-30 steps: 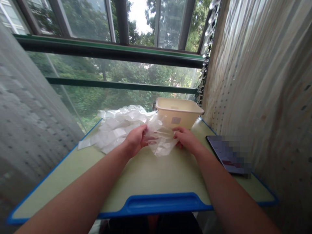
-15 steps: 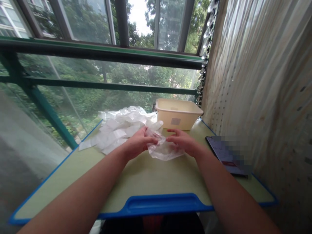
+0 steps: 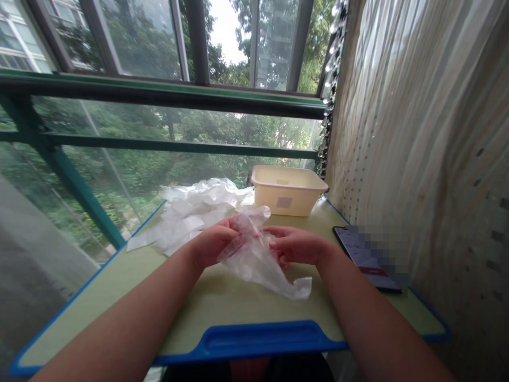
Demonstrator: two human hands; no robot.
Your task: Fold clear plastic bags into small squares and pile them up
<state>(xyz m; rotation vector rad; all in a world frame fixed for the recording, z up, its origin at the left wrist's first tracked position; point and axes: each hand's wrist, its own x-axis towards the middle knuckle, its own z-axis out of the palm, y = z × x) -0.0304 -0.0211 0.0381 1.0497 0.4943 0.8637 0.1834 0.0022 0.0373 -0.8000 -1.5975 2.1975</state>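
A thin, crumpled clear plastic bag [image 3: 254, 260] is held up between my two hands over the middle of the table. My left hand [image 3: 217, 239] grips its upper left part, the fingers partly hidden behind the film. From the other side, my right hand [image 3: 296, 245] pinches the film, with thumb and fingers closed at its edge. The lower end of the bag trails to the right, below my right hand. Behind my left hand lies a heap of similar whitish plastic [image 3: 199, 204], loosely spread.
A cream plastic bin [image 3: 286, 199] with a small label stands at the back of the pale green table [image 3: 119, 302], which has a blue rim. To the right lies a phone [image 3: 369, 262]. A railing [image 3: 167, 103] and windows are beyond, with a curtain [image 3: 417, 132] at right.
The bag has been spread out and turned, its tail now stretching down and right. My right hand's fingers have closed onto the film. The view has shifted slightly.
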